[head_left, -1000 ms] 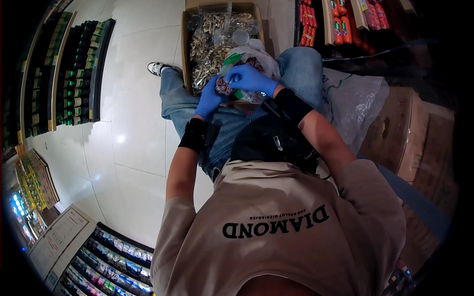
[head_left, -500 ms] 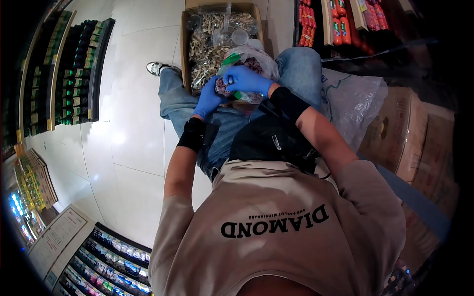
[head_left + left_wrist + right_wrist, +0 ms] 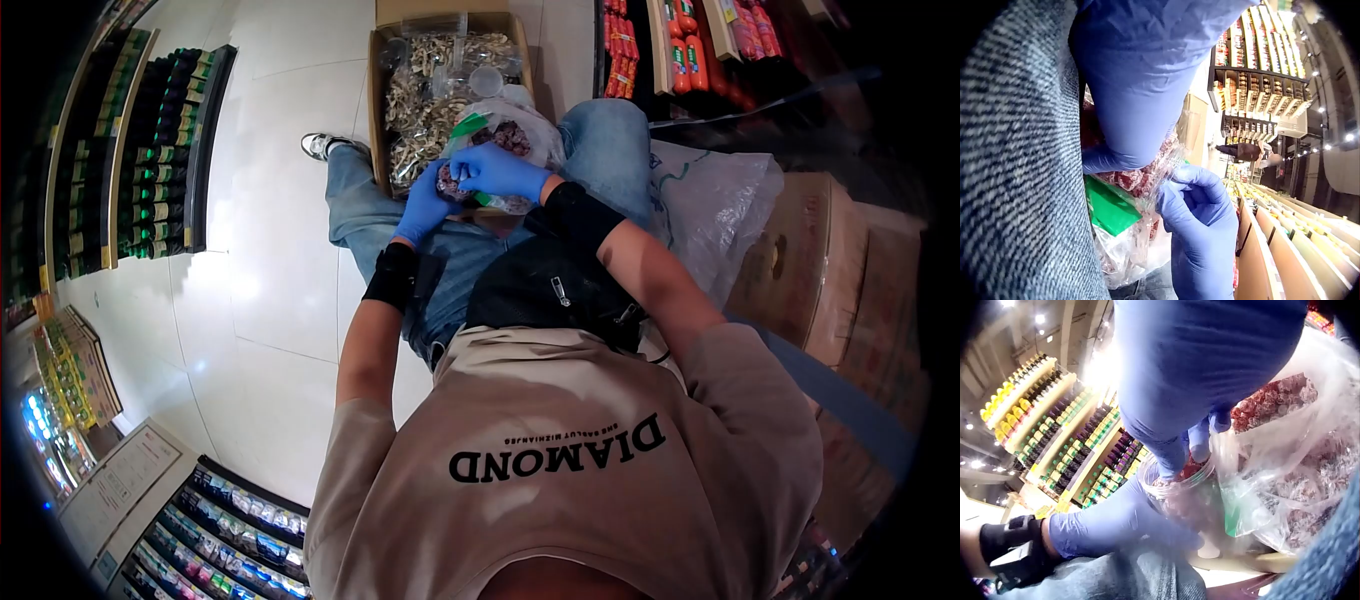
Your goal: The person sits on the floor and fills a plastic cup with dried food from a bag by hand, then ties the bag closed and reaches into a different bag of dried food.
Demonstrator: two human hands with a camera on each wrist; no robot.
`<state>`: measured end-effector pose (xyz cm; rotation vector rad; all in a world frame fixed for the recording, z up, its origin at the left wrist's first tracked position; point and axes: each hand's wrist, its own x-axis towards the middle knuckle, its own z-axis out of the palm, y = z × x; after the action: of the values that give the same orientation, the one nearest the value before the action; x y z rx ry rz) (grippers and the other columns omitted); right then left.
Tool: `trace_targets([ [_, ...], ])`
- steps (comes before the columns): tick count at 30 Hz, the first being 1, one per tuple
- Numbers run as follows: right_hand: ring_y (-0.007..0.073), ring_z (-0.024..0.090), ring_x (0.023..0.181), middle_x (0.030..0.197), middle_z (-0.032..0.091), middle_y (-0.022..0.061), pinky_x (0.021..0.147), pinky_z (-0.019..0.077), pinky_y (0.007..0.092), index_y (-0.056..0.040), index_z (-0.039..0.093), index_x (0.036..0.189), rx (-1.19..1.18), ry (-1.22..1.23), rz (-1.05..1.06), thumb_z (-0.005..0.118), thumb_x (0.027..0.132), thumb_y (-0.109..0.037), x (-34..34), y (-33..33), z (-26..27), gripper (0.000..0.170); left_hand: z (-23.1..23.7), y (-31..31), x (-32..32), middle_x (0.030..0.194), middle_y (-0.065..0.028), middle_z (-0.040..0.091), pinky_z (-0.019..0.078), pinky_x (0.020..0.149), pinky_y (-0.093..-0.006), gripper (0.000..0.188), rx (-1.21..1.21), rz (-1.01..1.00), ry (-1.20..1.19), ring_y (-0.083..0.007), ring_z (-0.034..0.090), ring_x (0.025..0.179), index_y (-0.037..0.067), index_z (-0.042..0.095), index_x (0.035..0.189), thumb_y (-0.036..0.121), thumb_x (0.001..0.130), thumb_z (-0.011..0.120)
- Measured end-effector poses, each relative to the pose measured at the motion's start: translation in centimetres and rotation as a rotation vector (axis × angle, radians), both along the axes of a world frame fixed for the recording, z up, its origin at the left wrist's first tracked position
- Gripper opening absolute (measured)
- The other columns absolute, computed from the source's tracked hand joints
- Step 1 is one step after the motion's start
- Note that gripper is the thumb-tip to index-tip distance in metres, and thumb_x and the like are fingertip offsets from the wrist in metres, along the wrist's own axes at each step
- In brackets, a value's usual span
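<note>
In the head view my gloved left hand point(image 3: 426, 205) grips a clear plastic jar point(image 3: 1199, 506) of dark red, white-frosted dried fruit. The curled fingers of my gloved right hand point(image 3: 500, 170) reach into the jar's mouth and pinch at the fruit there; the right wrist view shows them inside the rim. Thumb and forefinger of the right hand point(image 3: 1200, 225) come together in the left wrist view. Beside the jar, a clear plastic bag point(image 3: 1335, 475) with a green patch point(image 3: 1110, 206) lies open, with more dried fruit point(image 3: 512, 137) inside.
Ahead stands a cardboard box point(image 3: 377, 120) with clear packs of dried mushroom-like strips point(image 3: 412, 125) and a round clear container point(image 3: 486, 80). A plastic sheet point(image 3: 715, 205) and cartons point(image 3: 785, 255) are at the right. Shelves of bottles point(image 3: 155, 165) and sausages point(image 3: 690, 62) flank the person.
The right hand has shifted slightly left and toward the body at the jar's mouth. More fruit shows in the bag. The left hand keeps its hold on the jar.
</note>
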<state>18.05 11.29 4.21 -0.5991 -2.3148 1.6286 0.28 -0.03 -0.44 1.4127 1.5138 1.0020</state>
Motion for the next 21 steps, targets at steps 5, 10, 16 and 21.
trace_targets([
  [5,0.0226,0.068,0.075,0.081,0.068,0.0115,0.072,0.0528,0.0341,-0.0032,0.068,0.096,0.046,0.01,-0.015,0.07,0.079,-0.003,0.2,0.1,0.3,0.018,-0.2,0.0,-0.1,0.116,-0.0171,0.067,0.0515,0.095,-0.0378,0.076,-0.01,0.006,0.026,-0.0293,0.066,0.109,0.003,0.055,0.128,0.013,0.061,0.09],
  [10,0.0228,0.068,0.077,0.084,0.068,0.0116,0.073,0.0528,0.0337,-0.0033,0.068,0.098,0.097,-0.008,-0.02,0.069,0.079,-0.002,0.3,0.1,0.6,0.019,-0.1,0.0,-0.1,0.114,-0.0102,0.065,0.049,0.096,-0.0337,0.068,-0.004,-0.003,0.019,-0.0193,0.062,0.107,0.005,0.055,0.125,0.008,0.065,0.085],
  [16,0.0143,0.062,0.075,0.082,0.066,0.0061,0.071,0.0506,0.0301,-0.0043,0.069,0.103,0.094,0.016,-0.032,0.07,0.082,-0.001,-0.2,0.7,1.2,0.021,0.3,-0.2,0.1,0.115,-0.0115,0.066,0.0493,0.096,-0.0348,0.069,-0.065,0.039,-0.013,-0.0218,0.063,0.109,0.004,0.055,0.126,0.008,0.063,0.084],
  [21,0.014,0.066,0.081,0.088,0.07,0.0069,0.076,0.0534,0.0304,-0.0023,0.069,0.1,-0.016,0.095,-0.32,0.074,0.082,-0.01,0.1,4.8,4.2,0.02,-1.1,-0.1,-0.3,0.119,-0.018,0.067,0.0498,0.098,-0.042,0.081,-0.021,0.053,0.054,-0.0367,0.063,0.115,0.004,0.054,0.13,0.015,0.057,0.088],
])
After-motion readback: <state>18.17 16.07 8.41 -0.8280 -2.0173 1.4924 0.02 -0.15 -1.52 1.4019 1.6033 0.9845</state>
